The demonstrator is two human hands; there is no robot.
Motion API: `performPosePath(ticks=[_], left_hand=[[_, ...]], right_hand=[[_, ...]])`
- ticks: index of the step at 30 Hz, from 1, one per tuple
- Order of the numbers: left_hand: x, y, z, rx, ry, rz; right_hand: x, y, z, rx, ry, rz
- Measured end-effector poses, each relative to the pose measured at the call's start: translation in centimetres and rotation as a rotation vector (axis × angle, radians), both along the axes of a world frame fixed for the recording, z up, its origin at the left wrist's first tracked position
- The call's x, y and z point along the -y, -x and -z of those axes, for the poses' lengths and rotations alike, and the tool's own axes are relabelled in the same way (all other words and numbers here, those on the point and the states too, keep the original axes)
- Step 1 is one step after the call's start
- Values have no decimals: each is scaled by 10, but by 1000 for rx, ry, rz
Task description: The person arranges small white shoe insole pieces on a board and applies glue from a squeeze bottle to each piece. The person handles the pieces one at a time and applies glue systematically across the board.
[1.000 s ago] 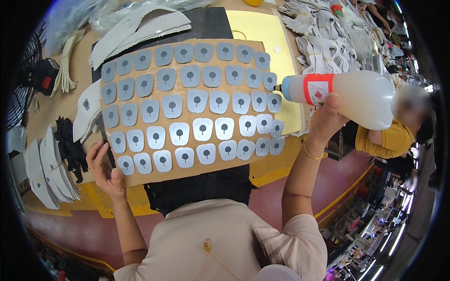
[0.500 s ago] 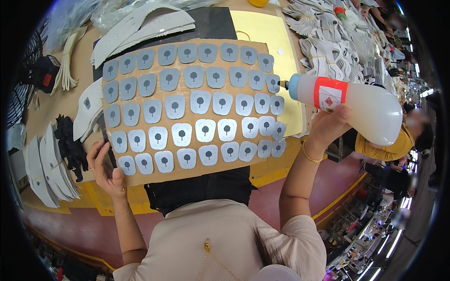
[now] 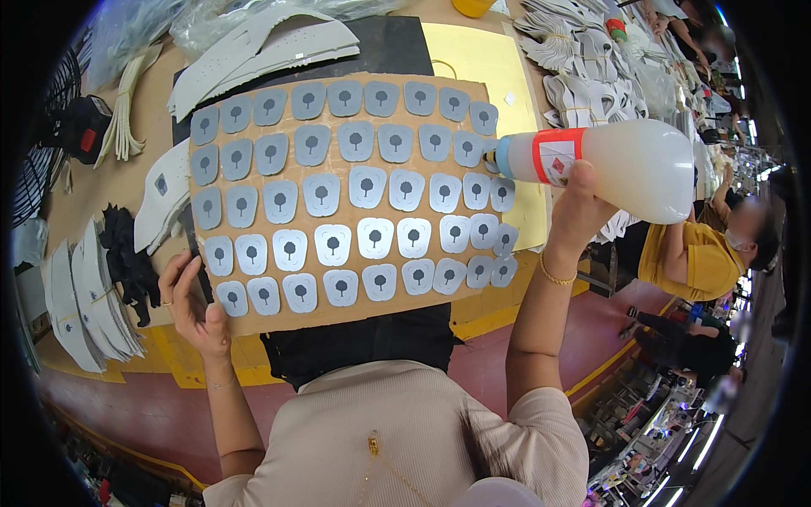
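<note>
My right hand [image 3: 579, 207] grips a translucent white squeeze bottle [image 3: 638, 165] with a red label and light-blue cap. The bottle lies nearly level, and its dark nozzle points left at the right end of the second row of patches. Whether the tip touches a patch is hard to tell. Beneath it is a brown cardboard sheet [image 3: 338, 232] covered with rows of small silver-grey patches [image 3: 367, 187], each bearing a dark tree shape. At the sheet's lower left corner, my left hand [image 3: 198, 313] holds the edge between thumb and fingers.
Stacked pale cut pieces [image 3: 266, 51] lie behind the sheet, with more bundles [image 3: 583, 101] at the far right. A yellow sheet [image 3: 481, 68] lies under the board's right side. Black cloth [image 3: 127, 262] and white pieces [image 3: 80, 308] sit at left. Another person [image 3: 705, 258] is at right.
The bottle has swung to a more level angle, its base rising and moving left with my right hand. The left hand stays at the cardboard's corner.
</note>
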State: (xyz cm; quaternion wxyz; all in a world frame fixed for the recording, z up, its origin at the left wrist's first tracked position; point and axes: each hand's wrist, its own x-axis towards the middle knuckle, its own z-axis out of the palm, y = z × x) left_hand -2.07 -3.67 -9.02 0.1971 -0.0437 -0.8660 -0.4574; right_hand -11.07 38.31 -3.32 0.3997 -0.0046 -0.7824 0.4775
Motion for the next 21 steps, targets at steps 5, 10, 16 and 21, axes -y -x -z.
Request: performPosePath(ticks=[5,10,16,21], left_hand=[[0,0,-1,2,5,10],[0,0,-1,-1,-9,12],[0,0,-3,16,11,12],[-1,1,-3,15,-9,14]], right_hand=[[-7,3,-3,-20,86,29],[-6,10,-10,-10,112,-9],[13,28,-30,-350,246,-144],[-9,30,-59,-431,63,-34]])
